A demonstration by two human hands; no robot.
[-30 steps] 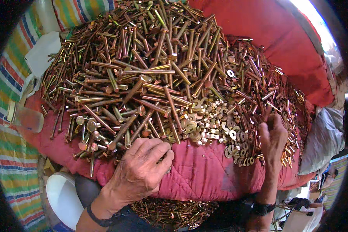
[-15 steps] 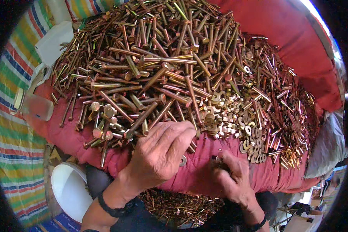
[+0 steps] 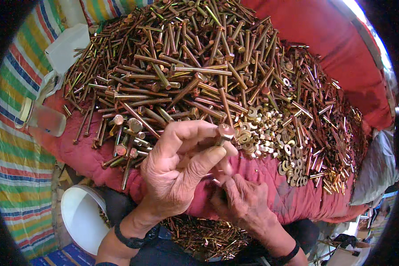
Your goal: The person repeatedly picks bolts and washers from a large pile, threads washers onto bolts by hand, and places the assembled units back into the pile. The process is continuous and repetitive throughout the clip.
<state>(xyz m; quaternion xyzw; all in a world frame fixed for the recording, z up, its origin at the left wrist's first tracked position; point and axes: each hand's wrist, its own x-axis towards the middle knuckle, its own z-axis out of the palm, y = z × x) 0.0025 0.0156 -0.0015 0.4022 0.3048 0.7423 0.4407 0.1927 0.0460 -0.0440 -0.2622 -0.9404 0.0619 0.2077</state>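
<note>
My left hand (image 3: 177,168) is closed on a hex bolt (image 3: 226,131), pinched between thumb and fingers just below its head. The head points up and toward the far side; most of the shank is hidden behind the fingers. Just below it, close to the left fingertips, is my right hand (image 3: 244,201), its fingers curled together. A small bright metal end shows beside those fingers, but I cannot make out what they hold. Beyond both hands rises a large heap of coppery bolts (image 3: 186,71). Small nuts or sleeves (image 3: 264,128) and flat washers (image 3: 292,166) lie to the right.
Pink-red quilted cloth (image 3: 199,201) lies beneath the heap. On the left are a clear plastic jar (image 3: 46,119), a white box (image 3: 68,46) and a white bucket (image 3: 82,217). More bolts (image 3: 208,237) sit below, between my legs. A grey plastic bag (image 3: 379,166) hangs at right.
My left hand has turned palm-up from the heap's edge, and a bolt now shows in its fingers. My right hand has moved left, close beneath it.
</note>
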